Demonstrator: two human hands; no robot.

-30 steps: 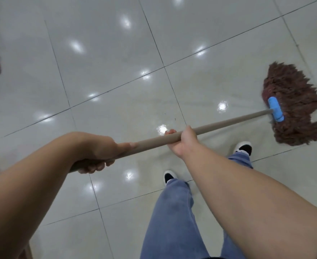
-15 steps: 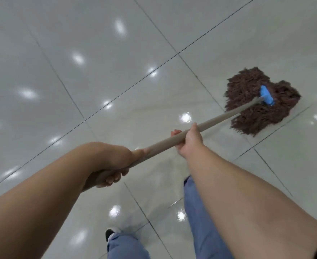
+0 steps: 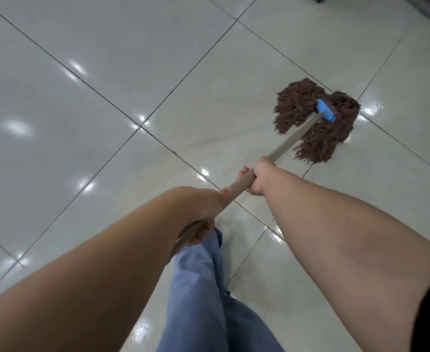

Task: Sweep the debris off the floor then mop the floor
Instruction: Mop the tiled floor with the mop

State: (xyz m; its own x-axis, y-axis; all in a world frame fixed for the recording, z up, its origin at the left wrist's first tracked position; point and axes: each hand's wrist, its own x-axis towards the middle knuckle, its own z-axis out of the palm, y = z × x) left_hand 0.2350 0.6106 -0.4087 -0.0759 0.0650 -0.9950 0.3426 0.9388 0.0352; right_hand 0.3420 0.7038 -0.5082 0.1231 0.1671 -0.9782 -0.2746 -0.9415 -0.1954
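Grip: left hand [image 3: 203, 212] and right hand [image 3: 257, 179] both curled round the mop handle [image 3: 287, 143].
Mop: head [image 3: 318, 123] lay spread on the floor [image 3: 107, 97], ahead and right.
Change: since a second earlier the head had swung forward; mopping was probably under way.
Hidden: handle's near end, feet; debris was hard to make out.

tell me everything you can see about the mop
The mop has a head of reddish-brown yarn strands, spread flat on the glossy pale tiled floor over a grout line. A bright blue plastic clamp joins the head to a long tan handle, wooden by its look, slanting back toward the person. The right hand grips the handle midway; the left hand grips it nearer the end.
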